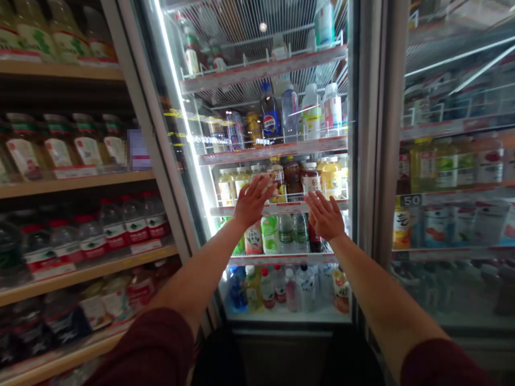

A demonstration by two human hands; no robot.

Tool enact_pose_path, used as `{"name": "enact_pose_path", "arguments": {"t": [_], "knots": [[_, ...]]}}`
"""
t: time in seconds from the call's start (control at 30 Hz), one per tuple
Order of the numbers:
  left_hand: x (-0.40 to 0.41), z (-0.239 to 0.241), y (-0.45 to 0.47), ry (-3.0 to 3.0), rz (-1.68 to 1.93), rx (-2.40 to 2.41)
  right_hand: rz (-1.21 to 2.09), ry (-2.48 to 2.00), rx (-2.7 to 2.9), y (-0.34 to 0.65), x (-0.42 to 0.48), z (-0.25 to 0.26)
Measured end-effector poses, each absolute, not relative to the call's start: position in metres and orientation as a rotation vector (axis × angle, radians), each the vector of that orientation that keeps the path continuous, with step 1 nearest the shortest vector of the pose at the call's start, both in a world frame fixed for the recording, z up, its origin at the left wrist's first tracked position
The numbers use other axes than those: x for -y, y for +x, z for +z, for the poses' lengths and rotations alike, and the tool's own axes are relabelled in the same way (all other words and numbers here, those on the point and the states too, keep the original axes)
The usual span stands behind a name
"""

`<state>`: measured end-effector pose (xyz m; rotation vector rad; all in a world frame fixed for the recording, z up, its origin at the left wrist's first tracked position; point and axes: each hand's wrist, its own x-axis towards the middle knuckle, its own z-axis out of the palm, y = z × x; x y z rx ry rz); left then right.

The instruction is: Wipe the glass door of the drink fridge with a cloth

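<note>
Both my arms reach forward toward a lit drinks fridge [281,147] with several shelves of bottles. My left hand [253,201] is open, palm down, fingers extended, in front of the middle shelf's yellow-capped bottles. Opposite it, my right hand [324,217] spreads its fingers before a dark bottle with a white cap [311,177]. Neither hand holds anything. Whether glass lies between my hands and the bottles I cannot tell for sure. Below the hands stand a green-and-white bottle [270,234] and clear bottles [293,234]. A Pepsi bottle [270,112] stands on the shelf above.
Wooden shelving [80,185] at the left carries rows of bottles, including red-capped water bottles [116,222]. A metal door frame [372,161] divides this fridge from another fridge at the right, with yellow bottles [422,166] on its shelves. Small bottles [267,289] line the bottom shelf.
</note>
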<state>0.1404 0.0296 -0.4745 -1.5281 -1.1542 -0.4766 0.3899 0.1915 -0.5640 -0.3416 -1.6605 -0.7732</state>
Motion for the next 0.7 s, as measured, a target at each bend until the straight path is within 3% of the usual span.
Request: {"name": "enact_pose_path", "arguments": {"t": [0.23, 0.47, 0.7], "knots": [[-0.051, -0.466, 0.174, -1.830, -0.275, 0.896, -0.790, -0.337, 1.645, 0.390, -0.191, -0.563], [-0.057, -0.445, 0.188, -1.542, -0.658, 1.138, -0.764, -0.341, 1.664, 0.390, -0.191, -0.564], [-0.051, -0.479, 0.185, -1.835, -0.168, 0.914, -0.843, -0.343, 1.621, 0.391, -0.188, -0.563]]}}
